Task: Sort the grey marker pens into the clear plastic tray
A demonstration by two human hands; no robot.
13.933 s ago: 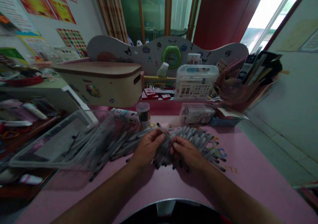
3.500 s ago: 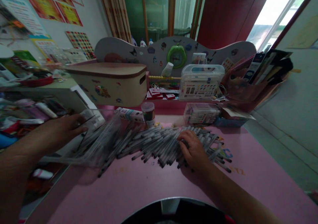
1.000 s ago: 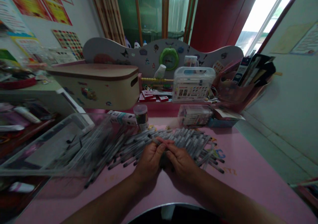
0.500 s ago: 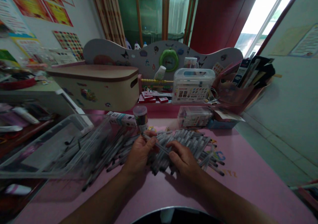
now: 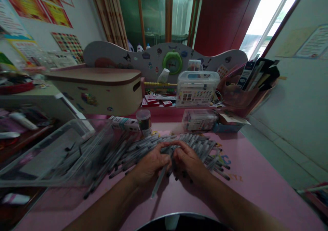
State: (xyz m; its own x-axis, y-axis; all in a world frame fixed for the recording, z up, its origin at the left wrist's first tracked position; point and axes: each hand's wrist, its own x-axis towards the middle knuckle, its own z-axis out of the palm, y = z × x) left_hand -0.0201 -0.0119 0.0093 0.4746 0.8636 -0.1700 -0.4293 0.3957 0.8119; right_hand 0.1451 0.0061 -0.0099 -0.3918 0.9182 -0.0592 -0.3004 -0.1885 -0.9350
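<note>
A slim pen point(image 5: 158, 185) with a translucent barrel is held between my hands over the pink desk. Its lower end points back toward me and slightly left. My left hand point(image 5: 154, 161) pinches the barrel with thumb and fingers. My right hand point(image 5: 191, 162) is closed at the pen's far end, its fingers curled and touching my left fingertips; the grip there is partly hidden. Under and behind both hands spreads a heap of similar pens point(image 5: 201, 145) with dark tips. More pens point(image 5: 110, 159) lie to the left.
At the left stands a clear plastic tub point(image 5: 15, 183) with more pens inside. Behind the heap are a clear cup point(image 5: 143, 116), a long box point(image 5: 125, 123) and a clear case point(image 5: 200, 120). A dark round rim point(image 5: 176, 215) sits at the desk's near edge.
The pen has swung from lying across between my hands to pointing down toward me. My hands have come together, and my right fingers have closed in at its far end.
</note>
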